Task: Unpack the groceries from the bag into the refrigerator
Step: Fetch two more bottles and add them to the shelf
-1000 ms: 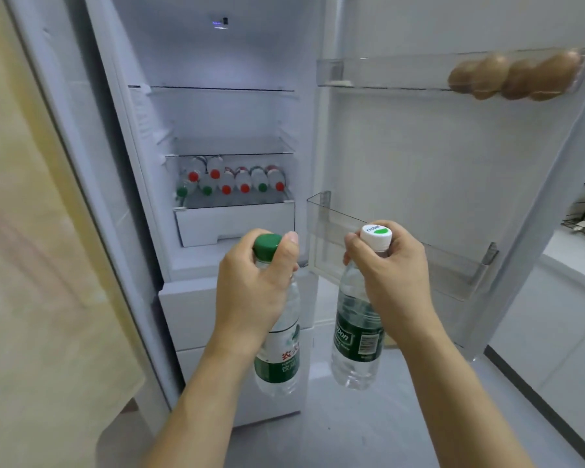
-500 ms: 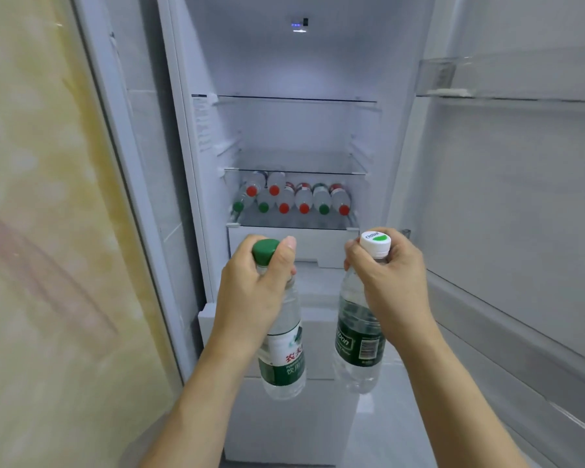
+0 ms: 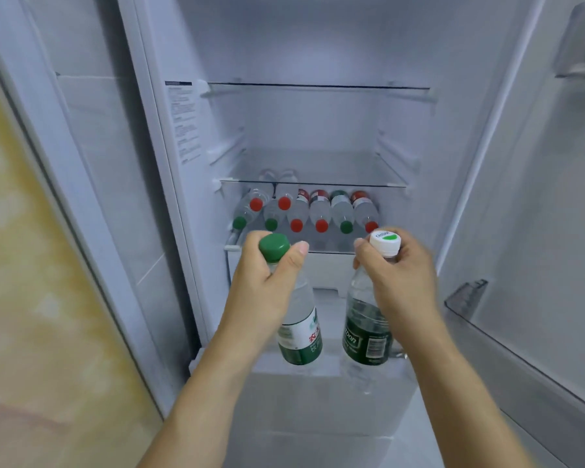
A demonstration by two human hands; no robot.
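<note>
Head view, left hand: the left hand [image 3: 267, 292] has its fingers curled round the neck and shoulder of the green-capped bottle [image 3: 296, 319], thumb tip up beside the cap.
Head view, right hand: the right hand [image 3: 394, 278] grips the white-capped bottle [image 3: 365, 325] the same way, just under its cap.
Where the bottles are: both hang below the hands, side by side but apart, in front of the open refrigerator [image 3: 318, 123] and not yet inside it.
Axis: each bottle's long axis runs near vertical, cap up toward the camera and base down toward the drawers below; the bases tilt slightly toward each other.
Handling: clear plastic with water inside, so probably moderately heavy for one hand, stiff at the neck and softer at the waist. The neck hold looks good for carrying; a hold on the labelled body would likely suit laying one flat.
Beyond the hands: the stored bottles [image 3: 304, 211] lie on their sides in a row on a shelf just past the knuckles, caps toward the camera, red and green mixed.
Above them: a glass shelf [image 3: 318, 184] with nothing visible on it.
Right of the right hand: a door bin [image 3: 466, 295].
Judgement: turning each bottle cap-forward would be needed to match the row.
</note>
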